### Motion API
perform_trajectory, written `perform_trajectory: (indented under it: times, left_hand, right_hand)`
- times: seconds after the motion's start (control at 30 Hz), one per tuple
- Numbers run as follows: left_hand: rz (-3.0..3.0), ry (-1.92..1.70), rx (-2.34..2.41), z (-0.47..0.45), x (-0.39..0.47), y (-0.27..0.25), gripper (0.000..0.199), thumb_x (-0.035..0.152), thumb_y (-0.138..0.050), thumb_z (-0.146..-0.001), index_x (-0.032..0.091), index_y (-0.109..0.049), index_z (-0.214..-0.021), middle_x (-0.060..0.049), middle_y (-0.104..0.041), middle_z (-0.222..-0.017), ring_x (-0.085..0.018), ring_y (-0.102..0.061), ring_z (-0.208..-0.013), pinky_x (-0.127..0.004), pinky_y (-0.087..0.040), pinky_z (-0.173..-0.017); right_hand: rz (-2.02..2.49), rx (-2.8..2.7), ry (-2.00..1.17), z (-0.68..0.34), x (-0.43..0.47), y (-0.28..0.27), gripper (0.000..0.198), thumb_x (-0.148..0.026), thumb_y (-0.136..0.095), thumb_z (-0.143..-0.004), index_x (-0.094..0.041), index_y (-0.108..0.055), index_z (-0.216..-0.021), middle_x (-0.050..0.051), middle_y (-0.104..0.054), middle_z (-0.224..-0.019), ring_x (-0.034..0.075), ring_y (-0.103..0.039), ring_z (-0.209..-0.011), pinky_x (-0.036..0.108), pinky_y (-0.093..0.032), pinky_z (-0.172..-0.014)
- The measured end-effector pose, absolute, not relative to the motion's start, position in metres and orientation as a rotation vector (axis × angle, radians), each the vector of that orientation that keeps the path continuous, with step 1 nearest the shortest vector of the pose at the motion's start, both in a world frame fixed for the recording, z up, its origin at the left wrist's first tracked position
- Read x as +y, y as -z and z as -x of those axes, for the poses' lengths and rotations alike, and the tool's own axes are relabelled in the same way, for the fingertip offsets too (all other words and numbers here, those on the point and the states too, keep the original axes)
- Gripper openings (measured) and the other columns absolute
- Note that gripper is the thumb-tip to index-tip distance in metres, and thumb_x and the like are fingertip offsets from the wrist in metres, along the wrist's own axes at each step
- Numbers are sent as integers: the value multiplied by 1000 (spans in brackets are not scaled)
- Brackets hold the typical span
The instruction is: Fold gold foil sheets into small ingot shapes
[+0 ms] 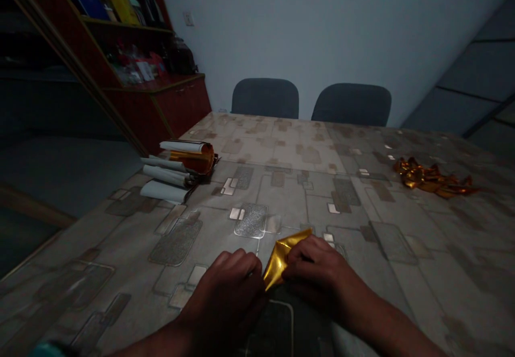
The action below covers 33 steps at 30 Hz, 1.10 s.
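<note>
A shiny sheet of gold foil paper [277, 260], creased and partly folded, is held between both hands near the front of the table. My left hand [231, 287] has its fingers curled closed at the paper's lower left corner; the fingertips are hidden behind the knuckles. On the other side, my right hand [322, 271] pinches the paper's right part, thumb and fingers pressed together. Further right lies a row of folded gold foil pieces [434, 179]. At the left rests a loosely rolled stack of gold paper with pale backs [173, 172].
The table [281, 142] has a cloth with a pattern of rounded rectangles. Two dark chairs [265, 98] stand at its far side, before a pale wall. At the left back is a red-brown cabinet [181, 104] with filled shelves.
</note>
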<state>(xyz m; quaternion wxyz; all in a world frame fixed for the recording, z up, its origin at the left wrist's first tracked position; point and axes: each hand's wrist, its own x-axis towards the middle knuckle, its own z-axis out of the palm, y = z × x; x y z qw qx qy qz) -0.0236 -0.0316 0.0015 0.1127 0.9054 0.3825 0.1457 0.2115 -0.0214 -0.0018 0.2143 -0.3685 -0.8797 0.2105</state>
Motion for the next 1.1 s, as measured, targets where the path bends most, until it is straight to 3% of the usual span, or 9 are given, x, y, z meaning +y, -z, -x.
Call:
perform_trajectory:
  times: [0.2,0.57,0.83,1.1]
  left_hand:
    - [-2456,-613,1180,26,-32,-1,14,8,-62,-76,19,-54,-73,-1,-58,-80,-18,-51,-73,-29,-33,-63]
    - [-2363,-650,1208,26,-32,0,13,9,-66,-75,19,-58,-71,-1,-59,-79,-19,-53,-76,-32,-35,-67]
    - [-2381,-637,1238,28,-32,-1,14,15,-63,-84,18,-58,-71,-2,-59,-79,-20,-53,-77,-34,-37,-69]
    - [-2410,-568,1282,29,-28,-1,11,12,-63,-82,18,-58,-75,-2,-60,-81,-21,-54,-78,-36,-39,-71]
  right_hand:
    - [1030,-2308,-696,-211,-19,5,10,-13,-62,-90,-23,-62,-87,0,-64,-91,19,-57,-88,34,-40,-78]
    - [1127,-2202,-672,-198,-27,5,16,-9,-61,-85,-21,-55,-77,0,-61,-85,20,-55,-84,34,-38,-73]
    - [1228,-2195,-556,-188,-25,6,20,-13,-58,-85,-20,-52,-67,2,-57,-75,20,-53,-75,33,-36,-68]
    - [1313,-2218,-400,-180,-25,12,15,-12,-60,-78,-18,-53,-66,5,-56,-75,22,-50,-75,34,-33,-67]
